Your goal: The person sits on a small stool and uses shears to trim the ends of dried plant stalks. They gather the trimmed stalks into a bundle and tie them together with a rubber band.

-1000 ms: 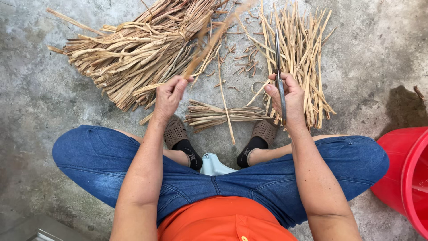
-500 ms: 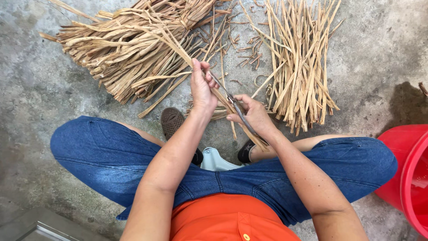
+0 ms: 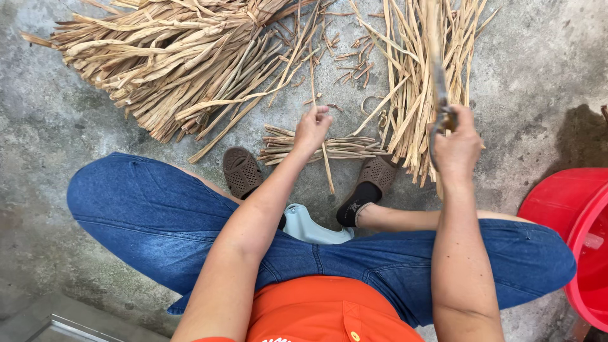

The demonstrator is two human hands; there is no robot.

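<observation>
I see left hand (image 3: 312, 130) pinching 1 dry reed strip (image 3: 324, 166) | right hand (image 3: 455, 147) clenched on knife (image 3: 439, 88), swung right since 0.5 s ago | hands parted, stroke finished

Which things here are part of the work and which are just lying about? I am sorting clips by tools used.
In use: left hand pinching one dried strip; right hand gripping a knife; small cut bundle; big pile; trimmed pile.
Lying about: red tub; pale stool; short scraps.
</observation>
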